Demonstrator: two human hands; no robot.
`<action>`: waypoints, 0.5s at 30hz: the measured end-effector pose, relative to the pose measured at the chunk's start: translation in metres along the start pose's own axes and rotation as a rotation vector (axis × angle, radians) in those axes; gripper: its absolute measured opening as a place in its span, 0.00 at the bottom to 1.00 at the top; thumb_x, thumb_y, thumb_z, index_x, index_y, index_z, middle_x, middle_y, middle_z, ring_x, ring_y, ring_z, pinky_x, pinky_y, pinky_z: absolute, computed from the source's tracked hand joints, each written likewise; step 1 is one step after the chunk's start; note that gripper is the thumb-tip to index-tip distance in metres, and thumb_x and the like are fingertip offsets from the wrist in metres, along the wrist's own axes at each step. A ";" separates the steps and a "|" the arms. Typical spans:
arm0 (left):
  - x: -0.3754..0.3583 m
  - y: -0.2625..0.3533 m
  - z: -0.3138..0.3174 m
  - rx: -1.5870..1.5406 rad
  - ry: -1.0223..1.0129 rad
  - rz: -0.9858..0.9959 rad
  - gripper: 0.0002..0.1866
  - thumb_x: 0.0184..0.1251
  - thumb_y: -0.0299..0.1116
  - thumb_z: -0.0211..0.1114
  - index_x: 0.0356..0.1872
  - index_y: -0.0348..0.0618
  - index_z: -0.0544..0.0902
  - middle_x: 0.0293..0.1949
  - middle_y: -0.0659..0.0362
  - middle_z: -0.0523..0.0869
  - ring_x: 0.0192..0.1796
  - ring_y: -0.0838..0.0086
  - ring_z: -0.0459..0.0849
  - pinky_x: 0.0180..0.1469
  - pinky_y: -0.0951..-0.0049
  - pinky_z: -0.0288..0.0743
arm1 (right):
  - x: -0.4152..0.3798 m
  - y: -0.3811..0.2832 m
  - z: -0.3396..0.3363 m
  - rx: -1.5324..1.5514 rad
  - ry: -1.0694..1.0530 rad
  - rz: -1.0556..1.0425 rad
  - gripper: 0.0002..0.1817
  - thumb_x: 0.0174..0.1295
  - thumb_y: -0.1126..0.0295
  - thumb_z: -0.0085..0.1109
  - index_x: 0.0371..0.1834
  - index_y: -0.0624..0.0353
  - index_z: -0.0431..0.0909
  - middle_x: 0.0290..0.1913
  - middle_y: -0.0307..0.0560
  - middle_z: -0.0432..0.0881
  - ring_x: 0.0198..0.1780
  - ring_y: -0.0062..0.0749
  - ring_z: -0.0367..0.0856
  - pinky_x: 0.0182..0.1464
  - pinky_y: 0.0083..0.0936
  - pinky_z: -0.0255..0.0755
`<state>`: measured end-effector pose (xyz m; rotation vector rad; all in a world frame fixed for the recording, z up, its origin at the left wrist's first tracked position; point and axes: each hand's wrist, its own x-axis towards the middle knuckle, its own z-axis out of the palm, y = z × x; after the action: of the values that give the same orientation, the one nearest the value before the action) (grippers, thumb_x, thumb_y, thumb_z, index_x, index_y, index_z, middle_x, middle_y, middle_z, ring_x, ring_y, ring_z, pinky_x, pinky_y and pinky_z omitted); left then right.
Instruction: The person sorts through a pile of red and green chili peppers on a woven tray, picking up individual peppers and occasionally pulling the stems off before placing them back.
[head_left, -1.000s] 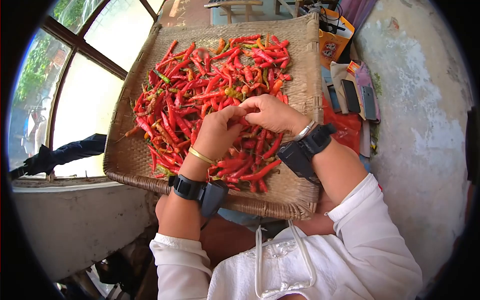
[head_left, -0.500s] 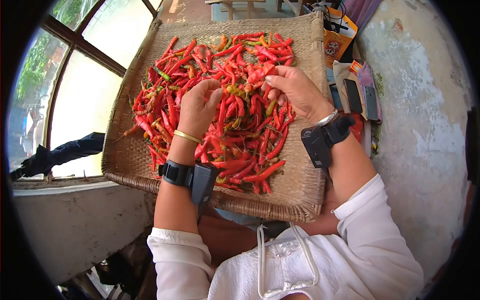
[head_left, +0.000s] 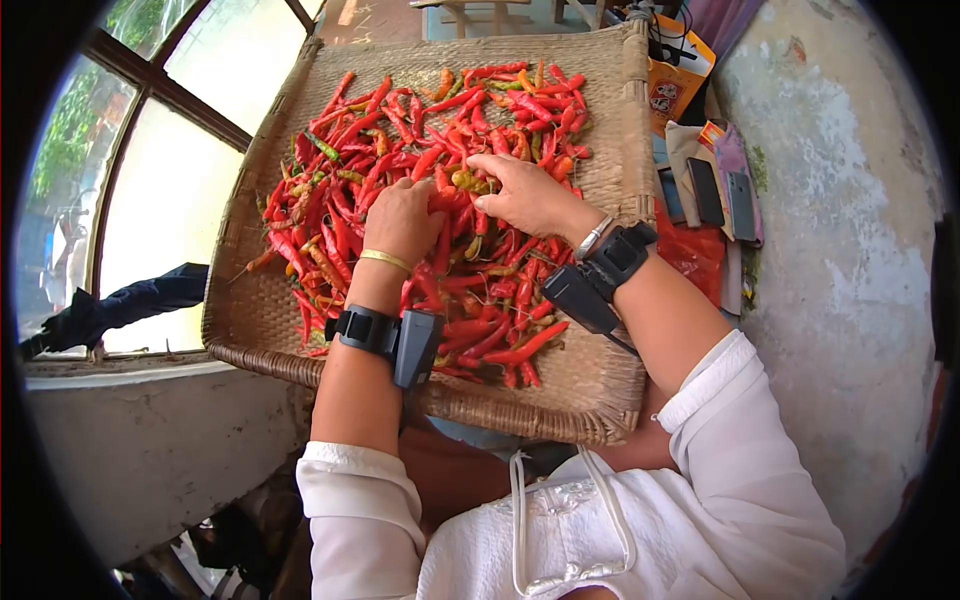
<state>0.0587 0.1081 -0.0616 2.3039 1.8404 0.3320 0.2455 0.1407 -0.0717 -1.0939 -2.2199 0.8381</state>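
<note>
A heap of mostly red peppers (head_left: 330, 215), with some green and yellowish ones, lies in a wide woven tray (head_left: 290, 372). My left hand (head_left: 402, 218) is down on the middle of the heap, fingers curled among the peppers; what it grips, if anything, is hidden. Just right of it, my right hand (head_left: 525, 195) reaches into the same spot with thumb and fingers around a yellowish-green pepper (head_left: 468, 182). Both wrists carry a bracelet and a black strapped device.
Barred windows (head_left: 140, 180) and a dark folded cloth item (head_left: 130, 308) are at the left. Beyond the tray's right edge are an orange box (head_left: 675, 85), two phones (head_left: 706, 190) and a red plastic bag (head_left: 692, 255). A worn wall (head_left: 830, 250) stands at the right.
My right hand has moved left and slightly down, closer to my left hand, and the red pepper pieces at its fingertips are gone. My left hand has lowered onto the heap.
</note>
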 end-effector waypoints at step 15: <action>-0.011 0.004 -0.015 -0.314 -0.115 -0.062 0.15 0.45 0.29 0.63 0.38 0.42 0.79 0.27 0.51 0.82 0.34 0.56 0.80 0.39 0.62 0.73 | 0.001 -0.026 -0.057 0.498 0.163 0.269 0.11 0.53 0.68 0.59 0.36 0.64 0.76 0.25 0.40 0.78 0.23 0.17 0.74 0.24 0.16 0.70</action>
<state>0.0560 0.0962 -0.0468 2.0090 1.6662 0.4348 0.2706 0.1461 -0.0147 -1.1681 -1.6241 1.2799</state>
